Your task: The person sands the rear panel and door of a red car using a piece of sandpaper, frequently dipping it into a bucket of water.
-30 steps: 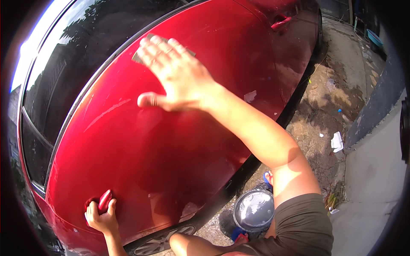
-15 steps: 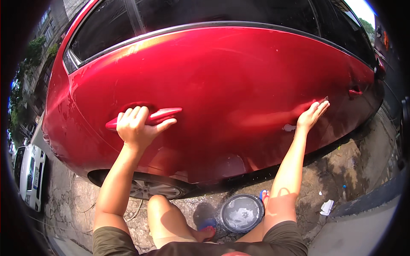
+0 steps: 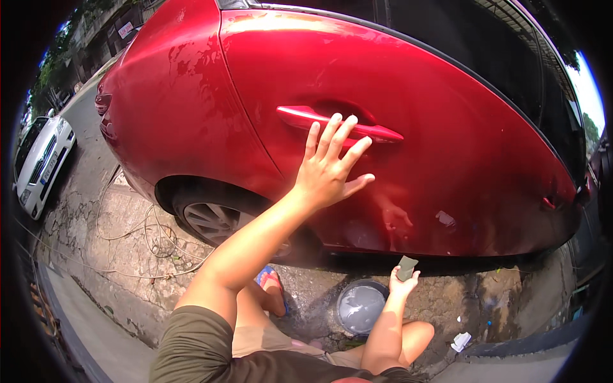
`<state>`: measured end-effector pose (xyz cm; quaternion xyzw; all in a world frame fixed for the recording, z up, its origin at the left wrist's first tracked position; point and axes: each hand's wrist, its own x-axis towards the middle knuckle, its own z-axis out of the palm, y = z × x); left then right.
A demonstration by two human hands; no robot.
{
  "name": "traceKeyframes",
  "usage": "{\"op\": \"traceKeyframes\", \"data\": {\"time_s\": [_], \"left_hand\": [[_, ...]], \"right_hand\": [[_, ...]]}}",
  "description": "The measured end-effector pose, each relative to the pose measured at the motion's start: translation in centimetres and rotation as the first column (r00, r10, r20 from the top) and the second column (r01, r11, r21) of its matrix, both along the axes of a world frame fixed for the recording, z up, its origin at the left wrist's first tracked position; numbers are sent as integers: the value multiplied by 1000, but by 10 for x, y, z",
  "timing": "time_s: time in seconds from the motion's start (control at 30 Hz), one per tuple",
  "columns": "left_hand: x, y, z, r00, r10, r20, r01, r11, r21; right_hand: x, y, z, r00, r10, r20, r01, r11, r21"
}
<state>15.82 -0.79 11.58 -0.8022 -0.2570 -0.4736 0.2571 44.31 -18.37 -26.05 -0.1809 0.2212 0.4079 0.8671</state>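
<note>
A glossy red car (image 3: 440, 185) stands side-on in front of me. My left hand (image 3: 329, 169) has its fingers spread at the red door handle (image 3: 380, 133), the tips overlapping its lower edge; whether they touch it I cannot tell. Low by the car's bottom edge, my right hand (image 3: 399, 286) is palm up and grips a small, flat, grey-green piece of sandpaper (image 3: 407, 267) between thumb and fingers. Just left of that hand, a round dark bucket (image 3: 361, 307) holding greyish water sits on the ground.
The car's wheel (image 3: 217, 217) is left of my legs. A thin hose or cord (image 3: 153, 239) loops over the cracked concrete. At the far left a white car (image 3: 46, 156) is parked. Crumpled white paper (image 3: 460, 341) lies at lower right, near a low wall (image 3: 530, 351).
My left hand has opened from its grip on the door handle. The right hand has come off the door panel, down and toward me, turning palm up. My view has shifted left.
</note>
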Motion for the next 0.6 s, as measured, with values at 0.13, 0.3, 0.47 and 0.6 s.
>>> {"op": "traceKeyframes", "data": {"time_s": [0.13, 0.3, 0.47, 0.6], "left_hand": [[-76, -52, -142, 912, -320, -256, 156, 849, -505], [-125, -108, -206, 955, -290, -62, 152, 656, -739], [-160, -107, -75, 934, -241, 264, 345, 801, -490], [-136, -150, 62, 734, -620, 276, 567, 784, 252]], "right_hand": [[-93, -48, -11, 976, 110, -188, -134, 984, -119], [-85, -80, -129, 855, 516, 46, -362, 659, -659], [-82, -108, -198, 831, 555, -33, -292, 384, -876], [-112, -100, -215, 913, 364, -182, -278, 231, -932]]}}
